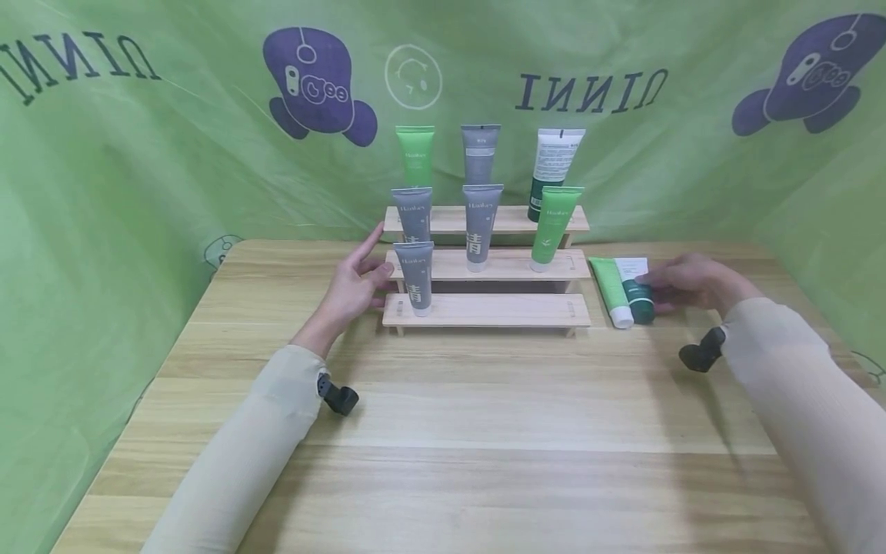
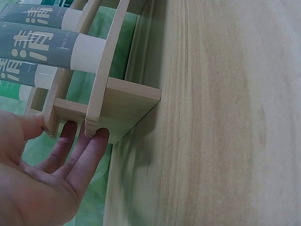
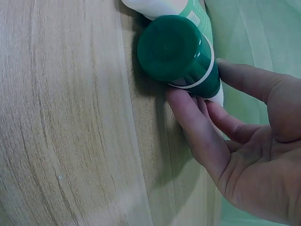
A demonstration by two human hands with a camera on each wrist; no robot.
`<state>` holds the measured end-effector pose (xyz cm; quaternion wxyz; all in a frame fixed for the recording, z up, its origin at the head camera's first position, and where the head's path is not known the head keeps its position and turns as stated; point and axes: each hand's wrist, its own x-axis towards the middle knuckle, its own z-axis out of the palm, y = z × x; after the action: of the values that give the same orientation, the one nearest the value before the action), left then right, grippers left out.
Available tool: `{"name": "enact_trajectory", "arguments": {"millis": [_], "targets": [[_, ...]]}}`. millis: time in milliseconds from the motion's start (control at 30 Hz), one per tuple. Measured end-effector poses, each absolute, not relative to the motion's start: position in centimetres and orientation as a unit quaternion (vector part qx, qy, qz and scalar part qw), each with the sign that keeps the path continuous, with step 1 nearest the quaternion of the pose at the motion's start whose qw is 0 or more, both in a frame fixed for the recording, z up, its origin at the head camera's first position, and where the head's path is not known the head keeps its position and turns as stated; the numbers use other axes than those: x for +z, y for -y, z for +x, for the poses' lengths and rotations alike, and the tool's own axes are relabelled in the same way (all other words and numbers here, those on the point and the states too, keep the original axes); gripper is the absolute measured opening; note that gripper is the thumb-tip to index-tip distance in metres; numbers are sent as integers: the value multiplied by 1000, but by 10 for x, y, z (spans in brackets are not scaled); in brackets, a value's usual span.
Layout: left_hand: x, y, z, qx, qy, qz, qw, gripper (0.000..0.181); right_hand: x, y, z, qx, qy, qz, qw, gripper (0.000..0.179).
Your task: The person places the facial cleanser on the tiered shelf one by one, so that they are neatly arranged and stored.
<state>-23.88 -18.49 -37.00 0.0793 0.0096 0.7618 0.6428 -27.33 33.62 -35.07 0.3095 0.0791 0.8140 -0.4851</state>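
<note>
My left hand [image 1: 353, 286] holds the left end of a three-tier wooden display stand [image 1: 508, 309]; its thumb and fingers [image 2: 91, 153] are spread over the shelf ends. On the bottom tier's left stands a grey squeeze tube [image 1: 415, 281]. The middle tier carries two grey tubes and a green tube [image 1: 556, 227]; on top are a green tube [image 1: 415, 154], a grey tube [image 1: 480, 152] and a white-and-dark-green tube [image 1: 554, 161]. To the right, my right hand [image 1: 688, 281] pinches another white-and-dark-green tube [image 3: 171, 49] between thumb and fingers, beside a lying green tube [image 1: 609, 288].
A light wooden table [image 1: 512, 462] stretches in front of the stand. Behind and at both sides hangs a green printed cloth [image 1: 208, 169]. Each wrist has a small black camera, such as the left one [image 1: 338, 395].
</note>
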Motion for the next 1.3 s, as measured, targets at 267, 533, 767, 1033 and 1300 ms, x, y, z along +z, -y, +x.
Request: {"name": "enact_trajectory", "arguments": {"millis": [267, 533, 767, 1033, 1300], "targets": [[-368, 184, -237, 642, -763, 5, 81, 70, -350, -335, -274, -488, -809, 83, 315, 47], [-366, 184, -238, 638, -766, 11, 72, 71, -351, -338, -276, -477, -817, 71, 317, 51], [-367, 184, -237, 642, -763, 6, 77, 71, -354, -340, -271, -490, -814, 76, 303, 47], [-369, 184, -237, 640, -765, 6, 76, 71, -359, -346, -262, -520, -801, 67, 289, 43], [-369, 185, -237, 641, -764, 8, 76, 71, -361, -352, -248, -537, -799, 50, 265, 60]]}}
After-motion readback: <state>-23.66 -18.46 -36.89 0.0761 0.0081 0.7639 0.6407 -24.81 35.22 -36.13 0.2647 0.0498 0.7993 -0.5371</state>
